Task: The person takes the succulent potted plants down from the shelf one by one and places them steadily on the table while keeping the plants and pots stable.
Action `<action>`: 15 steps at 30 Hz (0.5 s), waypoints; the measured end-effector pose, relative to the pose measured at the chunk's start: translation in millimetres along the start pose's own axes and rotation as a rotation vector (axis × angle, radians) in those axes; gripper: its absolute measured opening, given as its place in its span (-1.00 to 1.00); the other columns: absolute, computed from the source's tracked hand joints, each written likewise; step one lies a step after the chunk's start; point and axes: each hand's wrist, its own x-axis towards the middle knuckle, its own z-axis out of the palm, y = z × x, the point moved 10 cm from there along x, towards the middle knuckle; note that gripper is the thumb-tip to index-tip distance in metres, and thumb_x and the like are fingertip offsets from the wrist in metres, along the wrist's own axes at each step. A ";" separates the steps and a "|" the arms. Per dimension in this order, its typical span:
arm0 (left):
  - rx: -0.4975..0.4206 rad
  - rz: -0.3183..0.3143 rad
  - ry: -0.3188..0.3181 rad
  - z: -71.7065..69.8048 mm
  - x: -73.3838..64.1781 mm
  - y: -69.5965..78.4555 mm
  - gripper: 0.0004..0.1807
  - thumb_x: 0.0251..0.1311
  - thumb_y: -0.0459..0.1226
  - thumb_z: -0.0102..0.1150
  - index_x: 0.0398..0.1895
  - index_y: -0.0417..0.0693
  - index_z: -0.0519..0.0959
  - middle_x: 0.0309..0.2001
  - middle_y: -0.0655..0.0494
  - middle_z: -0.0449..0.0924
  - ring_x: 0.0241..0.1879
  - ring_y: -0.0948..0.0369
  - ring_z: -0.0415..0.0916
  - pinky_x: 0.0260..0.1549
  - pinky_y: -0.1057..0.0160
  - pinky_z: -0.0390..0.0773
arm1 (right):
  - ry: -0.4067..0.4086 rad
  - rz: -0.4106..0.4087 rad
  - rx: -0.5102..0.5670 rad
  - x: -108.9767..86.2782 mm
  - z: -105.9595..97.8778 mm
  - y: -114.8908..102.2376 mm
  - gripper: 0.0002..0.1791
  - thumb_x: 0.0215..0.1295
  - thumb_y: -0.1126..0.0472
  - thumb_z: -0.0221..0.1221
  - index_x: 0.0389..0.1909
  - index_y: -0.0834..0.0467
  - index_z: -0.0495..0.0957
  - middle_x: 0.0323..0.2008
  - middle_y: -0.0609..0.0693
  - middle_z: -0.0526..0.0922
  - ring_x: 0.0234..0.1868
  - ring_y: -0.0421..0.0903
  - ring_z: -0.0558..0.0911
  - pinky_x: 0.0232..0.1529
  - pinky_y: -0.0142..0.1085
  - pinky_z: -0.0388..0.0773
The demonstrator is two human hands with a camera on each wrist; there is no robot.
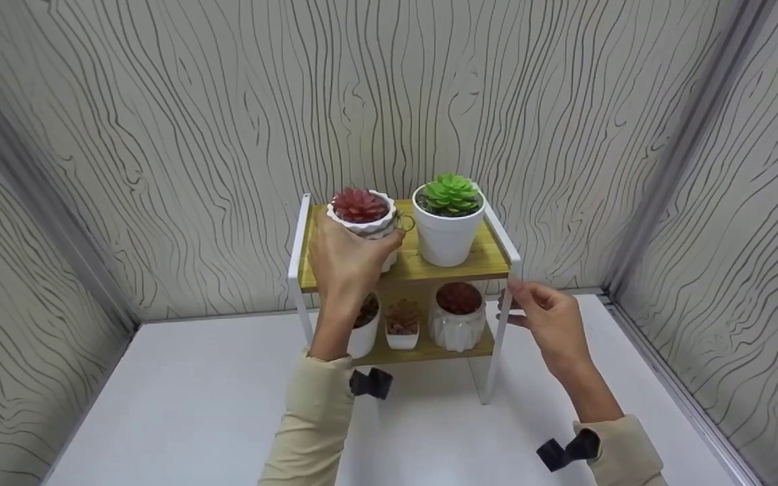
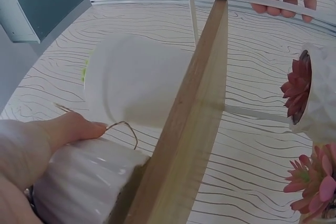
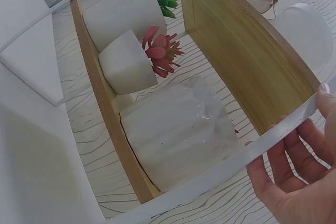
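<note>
My left hand [image 1: 348, 263] grips a white ribbed pot [image 2: 86, 174] with a dark red succulent [image 1: 360, 204], thumb along its side near a twine bow. The pot is upright at the left of the top board of a small two-tier shelf [image 1: 406, 267]; in the left wrist view its base meets or nearly meets the board. On the right, my right hand [image 1: 554, 320] holds the shelf's white frame post [image 3: 220, 174], thumb in front and fingers behind. A smooth white pot [image 1: 448, 237] with a green succulent [image 1: 452, 194] stands at the top right.
On the lower board stand a white pot [image 1: 364, 332] at left, a small white square pot [image 1: 402, 337] with a pinkish succulent, and a faceted white pot [image 1: 458, 327] with a red succulent. The shelf stands on a white table [image 1: 213, 398] before wood-grain patterned walls [image 1: 227, 135].
</note>
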 end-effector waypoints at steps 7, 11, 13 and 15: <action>0.003 0.021 -0.002 -5.3 -3.9 6.5 -0.06 -0.21 -0.09 0.70 0.27 -0.26 0.44 0.05 -0.13 0.66 0.06 -0.05 0.64 0.07 -0.06 0.63 | -0.015 -0.004 -0.017 0.2 0.5 -0.2 -0.44 0.53 -0.11 0.21 0.14 0.33 0.65 -0.10 0.03 0.77 -0.02 -0.14 0.78 0.01 -0.33 0.75; -0.003 0.036 -0.003 -8.5 -7.4 10.2 -0.05 -0.20 -0.09 0.70 0.28 -0.26 0.44 0.07 -0.13 0.65 0.09 -0.04 0.63 0.12 -0.05 0.61 | -0.019 0.002 -0.023 0.0 0.2 0.1 -0.42 0.52 -0.13 0.21 0.16 0.32 0.64 -0.11 -0.02 0.77 -0.02 -0.16 0.77 0.02 -0.33 0.75; -0.010 0.046 -0.006 -10.0 -9.7 12.2 -0.05 -0.20 -0.09 0.70 0.29 -0.26 0.44 0.08 -0.13 0.64 0.10 -0.03 0.62 0.14 -0.04 0.61 | -0.020 0.002 -0.028 0.2 -0.4 0.3 -0.42 0.52 -0.14 0.21 0.18 0.32 0.64 -0.11 -0.04 0.76 -0.01 -0.17 0.76 0.02 -0.33 0.74; -0.014 0.057 -0.011 -11.6 -11.8 13.9 -0.05 -0.18 -0.09 0.69 0.29 -0.26 0.44 0.09 -0.13 0.64 0.11 -0.03 0.62 0.14 -0.04 0.61 | -0.019 0.005 -0.031 0.2 -0.9 0.7 -0.41 0.52 -0.15 0.21 0.19 0.31 0.63 -0.12 -0.08 0.76 -0.01 -0.19 0.76 0.02 -0.34 0.74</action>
